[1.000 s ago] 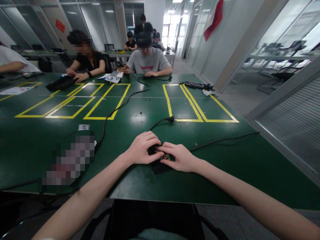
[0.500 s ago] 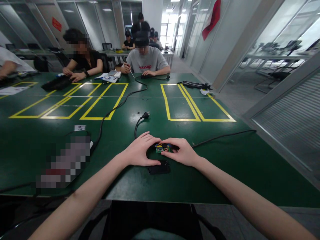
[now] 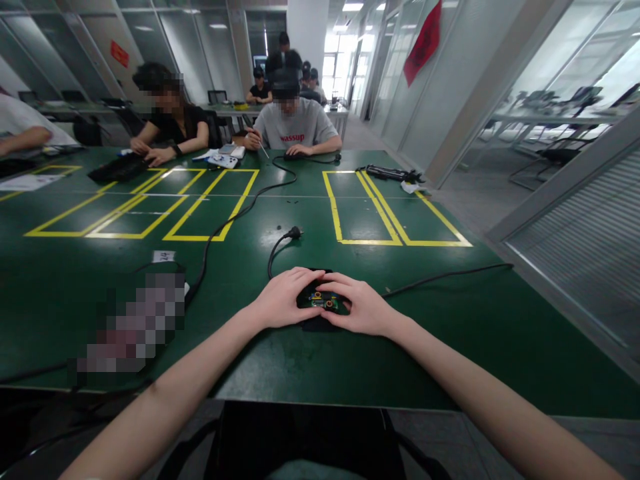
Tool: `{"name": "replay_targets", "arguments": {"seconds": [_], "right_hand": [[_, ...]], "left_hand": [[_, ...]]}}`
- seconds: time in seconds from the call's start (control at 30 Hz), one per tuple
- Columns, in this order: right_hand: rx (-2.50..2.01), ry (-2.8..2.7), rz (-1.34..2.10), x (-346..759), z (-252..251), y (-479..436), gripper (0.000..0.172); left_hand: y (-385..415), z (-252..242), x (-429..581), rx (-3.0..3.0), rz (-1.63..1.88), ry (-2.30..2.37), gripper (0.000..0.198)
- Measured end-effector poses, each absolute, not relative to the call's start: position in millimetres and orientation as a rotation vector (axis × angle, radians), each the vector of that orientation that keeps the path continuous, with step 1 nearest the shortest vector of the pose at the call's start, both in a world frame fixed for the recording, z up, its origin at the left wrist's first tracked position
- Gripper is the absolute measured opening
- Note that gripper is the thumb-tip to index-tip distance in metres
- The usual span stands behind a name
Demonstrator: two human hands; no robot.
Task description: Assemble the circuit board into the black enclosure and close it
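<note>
Both hands clasp circuit board near table edge.

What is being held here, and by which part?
A black case with a green circuit board showing inside it. The left hand has its grip on the case's left end, the right hand on its right end.

Green table — yellow tape outlines, black cable; 2 people sit opposite, red banner beyond.

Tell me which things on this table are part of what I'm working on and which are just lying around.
In use: left hand, right hand, board, case, plug lead.
Lying about: paper tag, long cable, far tool.
</note>
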State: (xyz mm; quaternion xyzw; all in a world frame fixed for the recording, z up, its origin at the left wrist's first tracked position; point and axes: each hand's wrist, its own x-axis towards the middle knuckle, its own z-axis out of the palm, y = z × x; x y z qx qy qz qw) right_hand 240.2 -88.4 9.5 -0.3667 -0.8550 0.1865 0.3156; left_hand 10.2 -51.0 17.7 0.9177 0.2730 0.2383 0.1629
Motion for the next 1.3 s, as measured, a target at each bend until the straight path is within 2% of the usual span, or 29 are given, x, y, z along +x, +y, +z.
{"name": "replay_targets", "arguments": {"seconds": [0.2,0.33,0.6,0.93,1.0,1.13,1.3], "right_hand": [[-1.094,-2.291,0.407,249,9,-85,0.044],[-1.161,-2.225,0.349,254,5,-79,0.042],[-1.196,-2.192,0.307,251,2,-78,0.033],[-1.189,-2.118,0.376,252,5,-74,0.042],[-1.216,-2.094,0.393,258,8,-72,0.036],[-1.28,-2.111,0.46,273,12,-69,0.014],[-1.201,-2.05,0.598,281,20,-74,0.018]], "left_hand": [[-49,21,4,2.593,0.781,0.844,0.023],[-43,18,0,2.614,0.656,0.923,0.007],[-38,18,1,2.729,0.603,0.905,0.016],[-34,15,1,2.764,0.62,0.981,0.015],[-34,15,1,2.735,0.634,1.002,0.016],[-35,20,2,2.661,0.663,1.04,0.019],[-42,30,-2,2.598,0.694,0.958,0.019]]}}
